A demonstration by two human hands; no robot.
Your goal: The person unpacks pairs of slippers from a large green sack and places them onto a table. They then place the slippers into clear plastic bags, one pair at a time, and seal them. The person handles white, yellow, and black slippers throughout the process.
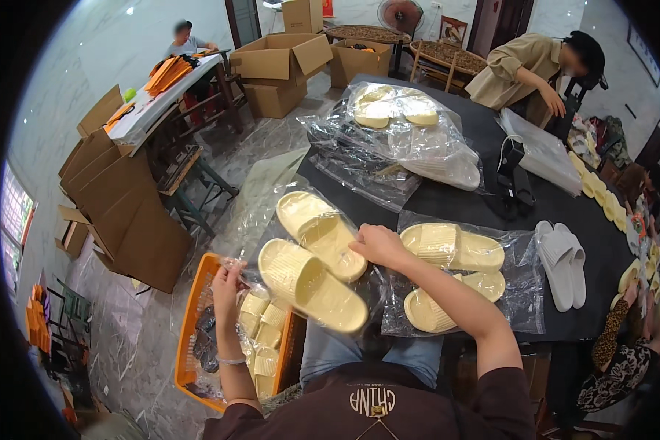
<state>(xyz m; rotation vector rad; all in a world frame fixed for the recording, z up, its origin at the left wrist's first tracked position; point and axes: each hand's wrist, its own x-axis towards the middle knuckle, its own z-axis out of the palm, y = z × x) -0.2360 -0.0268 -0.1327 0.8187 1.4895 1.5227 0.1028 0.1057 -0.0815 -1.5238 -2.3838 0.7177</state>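
Between my hands a clear plastic bag (375, 282) with a pair of pale yellow slide slippers (297, 275) in it is held above the table's near left edge. My left hand (228, 282), closed, pinches the bag's left side over an orange basket (185, 348). My right hand (381, 246) is closed on the bag's other side, next to the heel of the upper slipper. Right of it, partly behind my right forearm, another bagged pair of yellow slippers (477, 251) lies flat on the black table (484, 209). Beside that pair lie pale grey slippers (563, 264).
More yellow slippers (265, 334) lie in the basket. Bagged slippers (396, 106) and a stack of clear bags (543, 150) are farther back on the table, near a black device (513, 180). Flattened cardboard (136, 220) stands left. A co-worker (528, 70) leans over the far right.
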